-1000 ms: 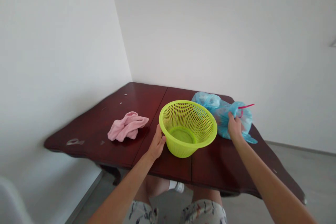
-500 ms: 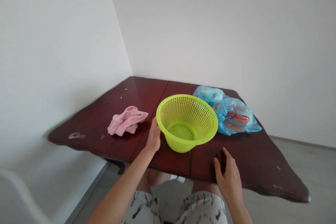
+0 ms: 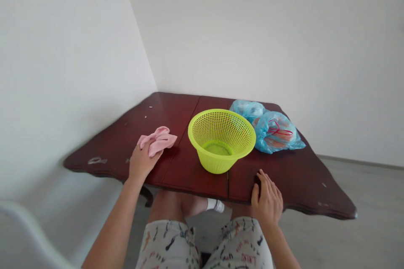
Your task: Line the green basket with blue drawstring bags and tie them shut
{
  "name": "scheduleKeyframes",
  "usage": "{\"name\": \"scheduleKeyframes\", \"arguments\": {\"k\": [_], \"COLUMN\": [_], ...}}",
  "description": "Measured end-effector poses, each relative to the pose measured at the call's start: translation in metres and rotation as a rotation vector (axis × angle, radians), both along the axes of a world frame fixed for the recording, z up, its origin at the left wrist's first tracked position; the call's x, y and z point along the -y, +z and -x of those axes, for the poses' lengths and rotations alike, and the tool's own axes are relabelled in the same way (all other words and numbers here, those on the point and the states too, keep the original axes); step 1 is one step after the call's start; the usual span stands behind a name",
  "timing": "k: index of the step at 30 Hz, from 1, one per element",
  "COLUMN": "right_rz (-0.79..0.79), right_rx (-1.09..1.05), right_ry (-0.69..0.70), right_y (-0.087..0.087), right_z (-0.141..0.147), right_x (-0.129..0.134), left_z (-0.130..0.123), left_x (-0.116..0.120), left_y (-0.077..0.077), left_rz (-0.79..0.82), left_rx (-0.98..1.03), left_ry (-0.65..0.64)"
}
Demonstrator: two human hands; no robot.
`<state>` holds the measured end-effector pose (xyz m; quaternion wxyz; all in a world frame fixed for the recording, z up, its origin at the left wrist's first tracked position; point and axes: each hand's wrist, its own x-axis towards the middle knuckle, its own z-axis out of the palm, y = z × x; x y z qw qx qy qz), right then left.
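A crumpled pink cloth (image 3: 160, 139) lies on the left part of the table, and my left hand (image 3: 143, 160) is closed on its near side. The cloth hides most of those fingertips. In the middle stands a yellow-green plastic basket (image 3: 217, 164) with a meshed wall, upright, with nothing in it. My right hand (image 3: 268, 197) rests at the table's near edge, right of the basket and apart from it. It holds nothing; its fingers are stretched out and the thumb stands off to the side.
Behind and right of the basket lie two blue plastic bags (image 3: 275, 134) with contents; red ties show on the nearer one. The dark red wooden table (image 3: 192, 172) has a wavy edge and meets white walls at the back and left. My knees are below its near edge.
My left hand has left the basket's rim, moved left and taken hold of the pink cloth. My right hand still lies near the table edge, its fingers closer together.
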<state>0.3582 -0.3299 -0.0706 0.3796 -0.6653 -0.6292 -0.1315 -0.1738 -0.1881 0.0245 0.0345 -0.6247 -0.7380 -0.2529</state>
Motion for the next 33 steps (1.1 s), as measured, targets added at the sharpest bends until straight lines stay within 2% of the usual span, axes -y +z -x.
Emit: {"name": "scheduleKeyframes", "arguments": {"k": [3, 10, 14, 17, 22, 27, 31, 33], "right_rz": [-0.02, -0.029, -0.044, -0.05, -0.017, -0.011, -0.017, -0.009], "right_rx": [-0.02, 0.001, 0.005, 0.022, 0.08, 0.084, 0.062, 0.068], "right_ry": [0.003, -0.002, 0.019, 0.024, 0.019, 0.013, 0.012, 0.008], "right_y": [0.0, 0.0, -0.004, -0.005, -0.003, 0.0, 0.001, 0.001], "right_z": [0.0, -0.001, -0.004, -0.005, -0.004, -0.002, -0.001, -0.001], "right_x": [0.0, 0.0, -0.001, -0.001, 0.002, 0.004, 0.004, 0.004], "left_z": [0.001, -0.015, -0.015, -0.008, -0.01, -0.024, -0.017, -0.011], "left_x": [0.009, 0.043, 0.056, 0.056, 0.053, 0.058, 0.048, 0.038], "left_y": [-0.004, -0.013, -0.021, -0.023, -0.023, -0.022, -0.013, -0.007], "left_rz": [0.022, 0.083, 0.093, 0.103, 0.076, 0.003, -0.009, 0.039], "left_rx": [0.007, -0.1, -0.033, 0.075, 0.125, 0.133, 0.246, 0.209], "left_ry": [-0.025, -0.011, -0.082, -0.13, -0.101, -0.037, 0.05, 0.092]}}
